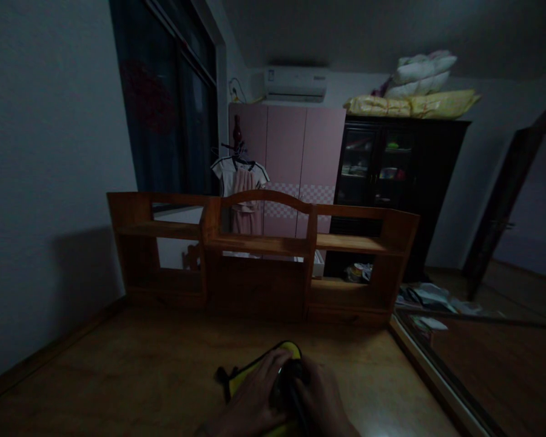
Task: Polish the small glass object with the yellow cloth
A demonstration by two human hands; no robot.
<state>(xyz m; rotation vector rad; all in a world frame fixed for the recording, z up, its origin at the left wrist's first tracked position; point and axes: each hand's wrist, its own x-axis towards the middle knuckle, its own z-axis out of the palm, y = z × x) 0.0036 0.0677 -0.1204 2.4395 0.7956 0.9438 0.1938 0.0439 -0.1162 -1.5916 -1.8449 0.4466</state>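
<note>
A dark, rounded object [283,388] with a small glint sits between my two hands near the front of the wooden table [164,364]. Its kind is too dim to make out. My left hand [257,391] closes on its left side, and the fingers of my right hand [322,391] curl against its right side. Beneath them lies a flat yellow item with black edging [292,348], perhaps a cloth or pouch, with a black tab or knot at its left corner. My hands cover most of it.
A wooden shelf unit [259,244] with several compartments stands along the table's far edge. The wall [50,243] borders the left side, and a raised rim [430,376] runs along the right. Beyond are a pink wardrobe [284,145] and a dark cabinet [437,164].
</note>
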